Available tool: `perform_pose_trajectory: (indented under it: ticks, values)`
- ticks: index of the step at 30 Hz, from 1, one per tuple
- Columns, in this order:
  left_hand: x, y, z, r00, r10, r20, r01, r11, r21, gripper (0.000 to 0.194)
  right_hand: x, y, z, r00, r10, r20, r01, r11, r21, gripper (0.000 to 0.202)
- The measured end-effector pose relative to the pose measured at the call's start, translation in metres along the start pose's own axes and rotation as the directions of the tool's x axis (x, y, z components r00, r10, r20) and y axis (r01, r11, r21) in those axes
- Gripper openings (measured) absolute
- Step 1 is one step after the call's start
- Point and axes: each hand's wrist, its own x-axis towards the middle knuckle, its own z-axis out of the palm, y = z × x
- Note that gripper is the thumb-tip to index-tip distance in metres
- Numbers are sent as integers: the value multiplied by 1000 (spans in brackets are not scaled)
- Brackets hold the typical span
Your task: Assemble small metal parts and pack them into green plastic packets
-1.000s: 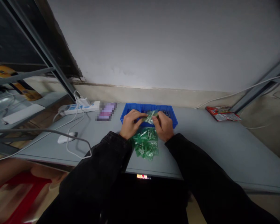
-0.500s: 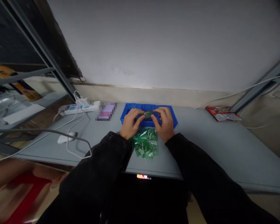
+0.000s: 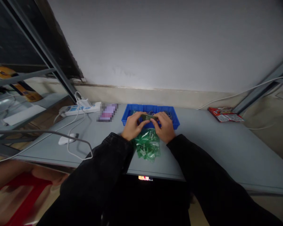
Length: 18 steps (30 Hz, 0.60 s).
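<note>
A small green bag (image 3: pixel 145 117) is pinched between my two hands, above the front of a blue divided tray (image 3: pixel 176 121). My left hand (image 3: pixel 133 125) grips its left end with thumb and fingers. On its right end, the fingers and thumb of my right hand (image 3: pixel 165 126) are closed. Small metallic parts show in the tray's middle and right compartments; my hands hide some of the tray. Green plastic bags (image 3: pixel 148 147) holding small pale pieces lie on the table just below my hands.
On the grey table (image 3: pixel 202 144) are a white power strip (image 3: pixel 89 107), a pixelated phone-like object (image 3: pixel 107 112), a white mouse (image 3: pixel 67 139) with loose cables nearby, and a red packet (image 3: pixel 225 115) at the right. A person's bare limb (image 3: pixel 16 174) shows at lower left.
The green bag looks narrower and flatter between my fingers, and both hands sit slightly lower. More of the small parts in the tray is visible.
</note>
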Motion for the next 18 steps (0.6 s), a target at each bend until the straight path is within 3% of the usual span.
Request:
perform_pose_trajectory:
  ticks: [10, 15, 18]
  values:
    - [0, 2, -2, 1000, -23, -8, 23, 1000, 18, 25, 0, -3, -1, 999, 23, 42, -23, 1000, -3, 15]
    - [0, 3, -2, 998, -61, -25, 60, 998, -30, 35, -2, -1, 1, 998, 49, 39, -49, 999, 2, 13]
    - [0, 4, -1, 996, -78, -48, 75, 996, -51, 45, -4, 0, 2, 994, 113, 8, -113, 992, 50, 31]
